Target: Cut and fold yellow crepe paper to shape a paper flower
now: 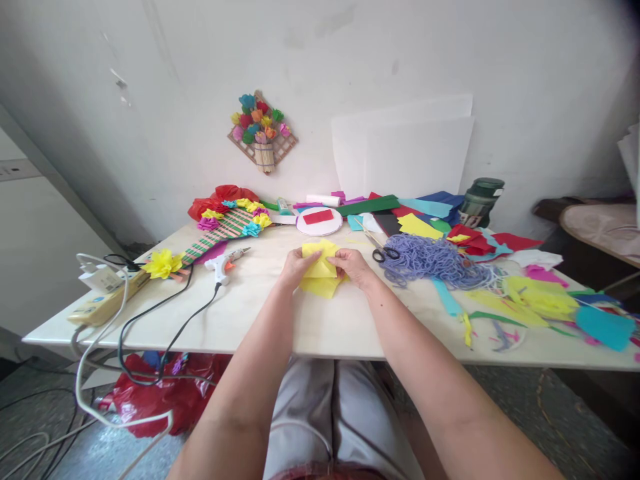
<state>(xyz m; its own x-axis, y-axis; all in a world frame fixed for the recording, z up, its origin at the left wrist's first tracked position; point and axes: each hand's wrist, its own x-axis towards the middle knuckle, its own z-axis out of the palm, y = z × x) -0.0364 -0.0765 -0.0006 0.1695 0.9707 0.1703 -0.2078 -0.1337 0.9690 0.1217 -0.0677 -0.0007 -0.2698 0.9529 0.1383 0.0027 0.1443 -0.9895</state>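
Both my hands are out over the middle of a pale table [320,320], each pinching a folded piece of yellow paper [320,268]. My left hand [296,265] grips its left edge and my right hand [353,264] grips its right edge. The paper lies partly on the tabletop, with a lower layer sticking out beneath my fingers. A white round disc with a red rectangle [319,220] sits just beyond the paper.
A glue gun [226,263] with a black cord lies to the left, near a power strip [103,301] and a flower-decorated stick board [225,227]. Scissors [381,251], purple yarn [434,260] and coloured paper scraps [540,299] cover the right side. A dark jar [481,200] stands at the back.
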